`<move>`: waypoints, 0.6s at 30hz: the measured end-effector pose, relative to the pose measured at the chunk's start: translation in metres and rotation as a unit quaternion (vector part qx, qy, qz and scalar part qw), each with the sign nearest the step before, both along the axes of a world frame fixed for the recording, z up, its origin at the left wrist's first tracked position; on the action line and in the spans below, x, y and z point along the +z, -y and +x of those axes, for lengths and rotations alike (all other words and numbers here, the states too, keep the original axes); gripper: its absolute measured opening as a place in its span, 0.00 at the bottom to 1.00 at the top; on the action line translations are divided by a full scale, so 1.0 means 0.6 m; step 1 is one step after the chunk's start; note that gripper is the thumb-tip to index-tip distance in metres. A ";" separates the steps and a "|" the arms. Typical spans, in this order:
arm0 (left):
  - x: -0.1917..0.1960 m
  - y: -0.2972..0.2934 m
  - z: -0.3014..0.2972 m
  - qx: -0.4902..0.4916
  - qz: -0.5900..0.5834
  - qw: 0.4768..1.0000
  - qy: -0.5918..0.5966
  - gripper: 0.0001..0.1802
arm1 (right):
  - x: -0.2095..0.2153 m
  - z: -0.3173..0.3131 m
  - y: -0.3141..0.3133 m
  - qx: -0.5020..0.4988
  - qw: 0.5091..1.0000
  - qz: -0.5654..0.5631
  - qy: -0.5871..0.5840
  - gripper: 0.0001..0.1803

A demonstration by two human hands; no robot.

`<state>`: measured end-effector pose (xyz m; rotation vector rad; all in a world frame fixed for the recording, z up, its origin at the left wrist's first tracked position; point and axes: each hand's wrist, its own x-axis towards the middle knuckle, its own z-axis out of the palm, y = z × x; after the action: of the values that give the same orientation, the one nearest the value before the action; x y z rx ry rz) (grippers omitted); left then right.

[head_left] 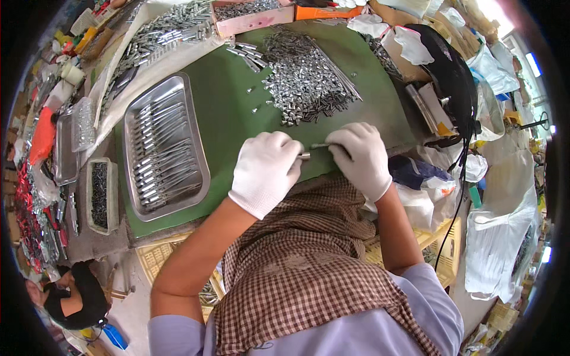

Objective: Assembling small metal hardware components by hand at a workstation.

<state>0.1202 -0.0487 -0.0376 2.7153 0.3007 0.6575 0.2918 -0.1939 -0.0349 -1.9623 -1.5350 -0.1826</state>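
The green work surface (222,101) runs beneath the steel tray (194,121) and well out to its right. Right of the tray's far end, apart from it, lies a heap of small metal parts (297,89). Inside the tray, slim metal rods (163,148) lie side by side.

The white-gloved left hand (266,169) is just right of the tray, fingers curled, pinching a short metal cylinder (304,156). Farther right of the tray, the gloved right hand (363,155) pinches a thin metal piece (319,145). The two bare ends stand close together, apparently not touching; how much of each the gloves hide cannot be told.

Good handling here probably calls for a light fingertip pinch, wrists steady and both pieces level. The thin piece sits slightly off the cylinder's line, so aligning them seems wise, with glove fabric clear of the ends.
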 end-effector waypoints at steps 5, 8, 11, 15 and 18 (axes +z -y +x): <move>-0.007 0.021 -0.015 0.064 -0.041 0.997 0.032 0.07 | 0.001 -0.015 0.006 0.030 0.998 -0.046 0.008 0.08; -0.011 0.027 -0.019 0.070 -0.061 0.994 0.052 0.08 | 0.000 -0.014 0.005 0.024 0.998 -0.048 0.014 0.07; -0.008 0.037 -0.020 0.088 -0.054 0.993 0.060 0.08 | 0.003 -0.015 0.002 0.022 0.998 -0.055 0.016 0.07; -0.014 0.043 -0.020 0.104 -0.042 0.992 0.064 0.09 | 0.002 -0.011 -0.001 0.032 0.998 -0.047 0.025 0.08; -0.019 0.043 -0.019 0.108 -0.043 0.990 0.079 0.10 | 0.000 -0.008 0.000 0.035 0.998 -0.047 0.025 0.07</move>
<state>0.1085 -0.0745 -0.0491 2.5522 0.5761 0.8921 0.2868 -0.1936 -0.0350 -1.9863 -1.6685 -0.1340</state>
